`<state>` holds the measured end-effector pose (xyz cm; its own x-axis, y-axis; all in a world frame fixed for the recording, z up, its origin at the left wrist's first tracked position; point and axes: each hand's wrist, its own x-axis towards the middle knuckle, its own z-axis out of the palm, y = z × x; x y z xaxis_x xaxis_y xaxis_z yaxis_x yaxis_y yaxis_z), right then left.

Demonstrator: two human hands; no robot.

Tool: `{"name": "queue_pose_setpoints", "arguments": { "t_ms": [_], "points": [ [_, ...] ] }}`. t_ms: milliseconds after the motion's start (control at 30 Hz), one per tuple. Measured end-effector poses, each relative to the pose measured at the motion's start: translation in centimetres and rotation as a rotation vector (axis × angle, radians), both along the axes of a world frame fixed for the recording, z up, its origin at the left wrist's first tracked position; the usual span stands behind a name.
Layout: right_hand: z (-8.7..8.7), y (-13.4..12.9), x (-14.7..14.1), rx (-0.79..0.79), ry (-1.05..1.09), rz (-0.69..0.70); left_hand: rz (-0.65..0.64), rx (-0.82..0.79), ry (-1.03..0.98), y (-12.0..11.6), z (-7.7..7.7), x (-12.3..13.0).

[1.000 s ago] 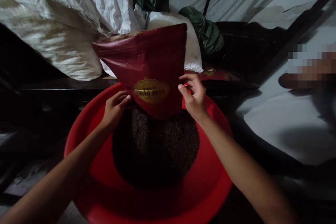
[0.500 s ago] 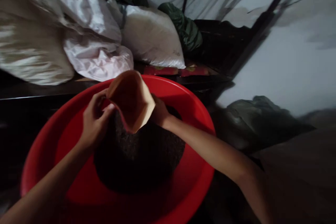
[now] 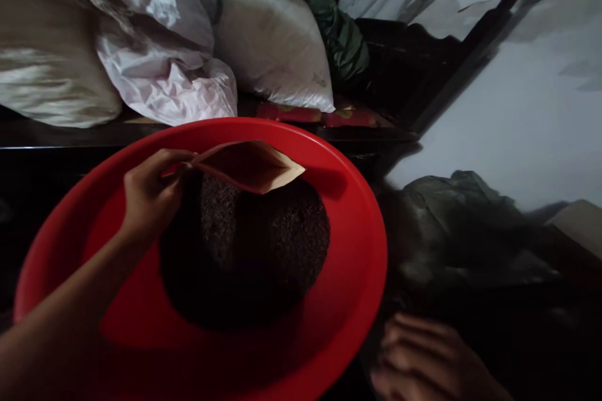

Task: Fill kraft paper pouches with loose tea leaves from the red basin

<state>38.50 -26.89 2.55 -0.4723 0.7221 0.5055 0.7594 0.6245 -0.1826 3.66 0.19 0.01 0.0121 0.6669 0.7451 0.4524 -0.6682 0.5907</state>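
Observation:
My left hand [image 3: 153, 191] pinches the left edge of a brown paper pouch [image 3: 249, 166] between thumb and fingers. The pouch is tilted, with its mouth gaping and its inside in shadow. It is held over a large red plastic basin [image 3: 360, 250], above a mound of dark, grainy loose material [image 3: 301, 238]. Outside the basin, at the lower right, is my right hand [image 3: 423, 357], with its fingers curled together and slightly blurred. Whatever lies under those fingers, if anything, is hidden.
Behind the basin, a dark ledge [image 3: 70, 144] carries stuffed white sacks [image 3: 277, 44] and flat red packets [image 3: 289, 113]. A dark green bag [image 3: 336, 31] leans by them. At right, a grey-green plastic bag [image 3: 461, 219] lies against the white wall [image 3: 531, 131].
My right hand has let go of the pouch and moved down to the right, outside the basin. The pouch's mouth has narrowed, and my left hand still holds it. The view has shifted slightly.

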Motion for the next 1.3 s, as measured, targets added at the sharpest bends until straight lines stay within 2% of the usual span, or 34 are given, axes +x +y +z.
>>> {"name": "queue_pose_setpoints", "arguments": {
  "t_ms": [67, 100, 167, 233, 267, 333, 400, 467, 567, 633, 800, 867, 933, 1000, 1067, 1133, 1200, 1267, 1300],
  "points": [
    [-0.3, 3.3, -1.1, 0.046, 0.126, -0.046, -0.031, -0.02, 0.024, -0.5, 0.0, 0.1],
    [-0.5, 5.5, -1.4, 0.017, 0.17, -0.094, -0.037, -0.022, 0.04, -0.7, -0.1, 0.0],
    [-1.2, 10.5, -1.8, -0.216, 0.143, -0.225, -0.017, -0.002, 0.063, -0.8, -0.1, -0.3],
    [-2.1, 15.8, -2.3, -0.516, -0.041, -0.297, 0.025, 0.021, 0.094, -0.6, -0.1, -0.6],
    [-2.7, 18.3, -2.8, -0.613, -0.129, -0.299, 0.049, 0.033, 0.107, -0.4, -0.1, -0.7],
    [-4.1, 22.5, -4.3, -0.7, -0.209, -0.277, 0.092, 0.049, 0.12, -0.2, 0.0, -0.8],
    [-5.6, 25.3, -6.4, -0.702, -0.203, -0.23, 0.116, 0.053, 0.121, -0.1, 0.1, -0.9],
    [-7.1, 26.5, -8.5, -0.662, -0.2, -0.183, 0.123, 0.06, 0.126, -0.1, 0.1, -1.0],
    [-9.0, 25.4, -10.7, -0.535, -0.246, -0.116, 0.129, 0.091, 0.148, 0.0, -0.1, -1.3],
    [-9.8, 23.8, -11.2, -0.461, -0.289, -0.054, 0.133, 0.107, 0.166, 0.2, -0.3, -1.5],
    [-10.5, 21.2, -11.0, -0.446, -0.412, 0.166, 0.115, 0.15, 0.245, 0.6, -0.7, -1.7],
    [-10.0, 20.7, -11.1, -0.422, -0.409, 0.256, 0.086, 0.156, 0.269, 0.5, -0.8, -1.6],
    [-8.7, 20.0, -11.1, -0.375, -0.332, 0.353, 0.052, 0.152, 0.284, 0.3, -0.8, -1.3],
    [-6.5, 19.0, -10.9, -0.292, -0.169, 0.455, 0.024, 0.151, 0.292, 0.2, -0.9, -1.1],
    [-3.5, 18.1, -10.4, -0.192, 0.039, 0.511, 0.019, 0.154, 0.293, 0.3, -0.9, -1.0],
    [-0.1, 18.1, -9.6, -0.128, 0.192, 0.482, 0.014, 0.155, 0.297, 0.6, -1.0, -1.1],
    [2.9, 19.3, -9.0, -0.129, 0.222, 0.38, -0.015, 0.156, 0.307, 0.9, -1.1, -1.2],
    [4.8, 21.4, -8.9, -0.16, 0.139, 0.256, -0.045, 0.159, 0.341, 1.1, -1.2, -1.3],
    [5.2, 22.6, -9.2, -0.17, 0.088, 0.196, -0.047, 0.165, 0.368, 1.1, -1.3, -1.3]
  ]
}}
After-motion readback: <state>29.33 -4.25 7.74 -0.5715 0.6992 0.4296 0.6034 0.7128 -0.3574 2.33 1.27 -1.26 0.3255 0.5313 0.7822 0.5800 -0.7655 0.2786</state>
